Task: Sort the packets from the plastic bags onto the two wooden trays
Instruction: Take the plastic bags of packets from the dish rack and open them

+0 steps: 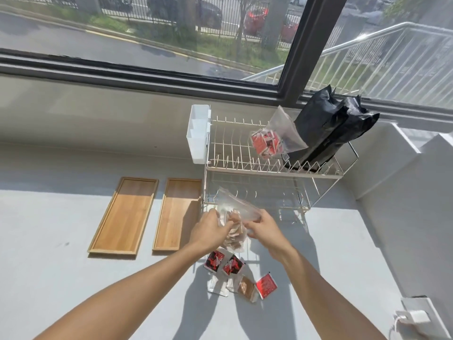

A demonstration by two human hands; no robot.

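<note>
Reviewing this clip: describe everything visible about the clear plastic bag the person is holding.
The clear plastic bag is thin, transparent and crumpled, held above the white counter just in front of the wire dish rack. The left hand and right hand grip it from either side. Its upper part sticks up empty; the lower part sags with pale brown packets, hanging over loose packets lying on the counter.

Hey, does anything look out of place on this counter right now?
Yes: loose packets lie scattered on the counter, beside the two wooden trays, which hold nothing. Another bag of red packets leans on the dish rack.
</note>
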